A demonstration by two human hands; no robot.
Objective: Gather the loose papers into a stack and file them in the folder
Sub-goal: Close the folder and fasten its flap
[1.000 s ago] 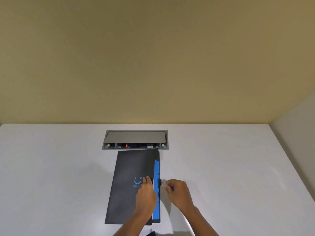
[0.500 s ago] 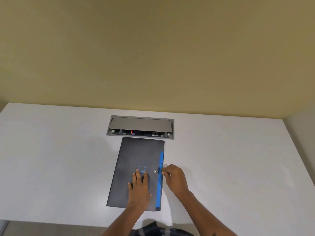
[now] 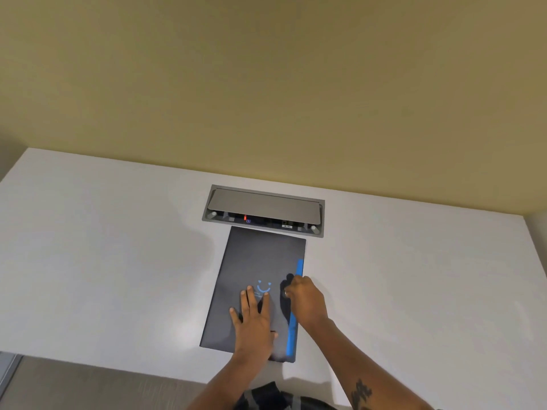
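The dark folder (image 3: 260, 270) lies closed on the white table (image 3: 118, 261), near its front edge. The left hand (image 3: 254, 321) presses flat on it, fingers spread — the right hand (image 3: 305, 297) curls at its blue right edge, fingers bunched together.

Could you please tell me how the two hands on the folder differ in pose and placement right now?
The left hand lies flat, palm down, fingers spread on the middle of the folder, just below its blue smiley mark; the right hand is curled, fingers bunched, at the folder's right side beside the blue strip. The left hand presses down; the right seems to pinch something small there. Both rest on the closed folder.
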